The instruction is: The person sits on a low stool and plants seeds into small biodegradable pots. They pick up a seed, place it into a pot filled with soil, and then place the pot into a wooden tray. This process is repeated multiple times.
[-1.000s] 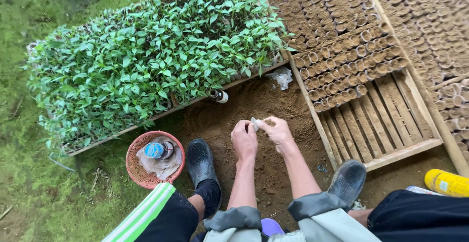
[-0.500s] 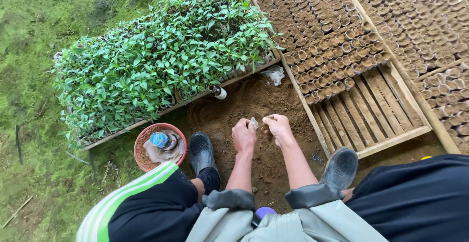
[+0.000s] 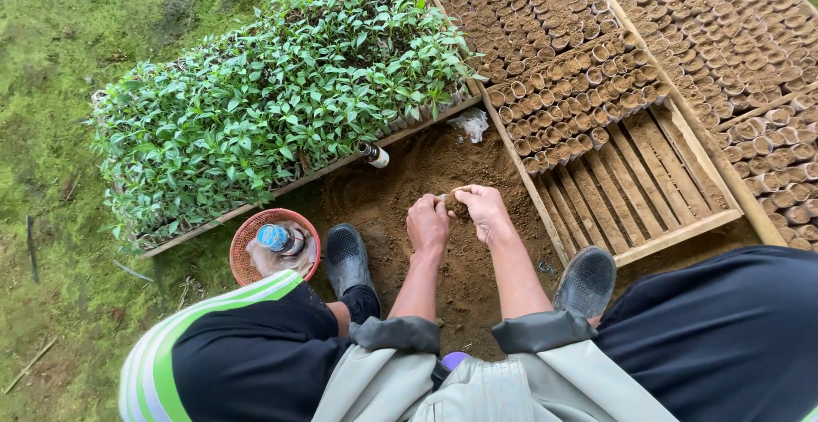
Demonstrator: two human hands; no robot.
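Note:
My left hand (image 3: 427, 223) and my right hand (image 3: 482, 210) meet over a patch of loose brown soil (image 3: 426, 175) between my feet. Together they grip a small soil-filled pot (image 3: 449, 204), mostly hidden by the fingers. My left shoe (image 3: 346, 258) and right shoe (image 3: 585, 280) rest on either side of the soil. To the right lies a wooden slatted tray (image 3: 656, 192) partly filled with rows of small soil-filled pots (image 3: 579, 106).
A tray of leafy green seedlings (image 3: 273, 106) stands at the left. A red basket (image 3: 247, 234) holds a cloth and a blue-capped bottle (image 3: 277, 238). A small bottle (image 3: 373, 154) and a crumpled white bag (image 3: 473, 124) lie on the soil. More pot trays (image 3: 724, 30) fill the right.
My hands have come closer together around the small pot, and the pale piece seen between the fingers earlier is now hidden. The camera view has shifted slightly downward.

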